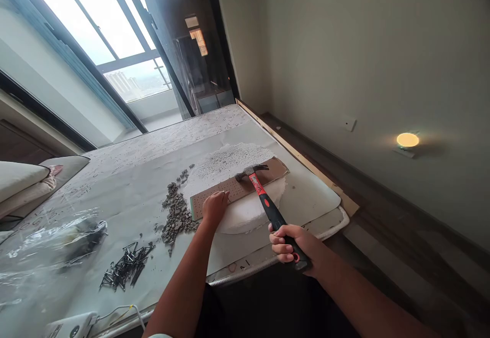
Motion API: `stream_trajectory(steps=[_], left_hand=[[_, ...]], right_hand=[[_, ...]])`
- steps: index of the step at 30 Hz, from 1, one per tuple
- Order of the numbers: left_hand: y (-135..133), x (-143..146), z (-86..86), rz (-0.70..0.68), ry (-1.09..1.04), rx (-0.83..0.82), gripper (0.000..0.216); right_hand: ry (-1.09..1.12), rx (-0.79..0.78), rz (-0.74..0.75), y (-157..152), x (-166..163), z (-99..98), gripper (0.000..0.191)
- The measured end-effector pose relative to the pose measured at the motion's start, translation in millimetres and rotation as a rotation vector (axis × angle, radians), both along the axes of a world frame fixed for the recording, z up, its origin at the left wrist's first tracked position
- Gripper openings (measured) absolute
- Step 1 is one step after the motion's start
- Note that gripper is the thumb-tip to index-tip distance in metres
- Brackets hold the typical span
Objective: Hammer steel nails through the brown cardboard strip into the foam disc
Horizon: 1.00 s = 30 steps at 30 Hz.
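Note:
My right hand (294, 248) is wrapped round the lower handle of a claw hammer (270, 205) with a black and red grip. The hammer's metal head is over the right half of a brown board (239, 190); whether it touches cannot be made out. Many small dark holes or dots mark the board's left part. On that part rests my left hand (215, 208), fingers curled together; anything pinched in them is hidden. White, crumbly material (233, 159) lies beneath and around the board, rough behind it and smoother in front.
Grey rubble (178, 213) is heaped left of the board. Dark nails (126, 266) form a loose pile nearer me. Clear plastic (65, 241) and a white power strip (72, 325) with a cable lie at the left. A wall with a lit lamp (408, 140) stands right.

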<state>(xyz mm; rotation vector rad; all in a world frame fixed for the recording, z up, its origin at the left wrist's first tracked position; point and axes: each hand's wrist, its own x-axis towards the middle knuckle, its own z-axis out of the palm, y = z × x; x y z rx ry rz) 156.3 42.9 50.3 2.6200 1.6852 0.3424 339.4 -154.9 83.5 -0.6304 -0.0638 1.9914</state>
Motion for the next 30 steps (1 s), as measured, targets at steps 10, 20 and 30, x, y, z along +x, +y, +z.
stream_trajectory(steps=[10,20,30], left_hand=[[-5,1,-1.3,-0.017,0.104,-0.023,0.046],[-9,-5,-7.0,-0.025,0.017,0.013,0.042],[-14,-35,-4.3,-0.095,-0.667,-0.042,0.027]], right_hand=[[-0.134,0.039,0.025,-3,-5,-0.1,0.022],[-0.605,0.139,0.099,-4,-21,-2.0,0.032],[-1.133,0.308,0.203,-43,-21,39.5,0.033]])
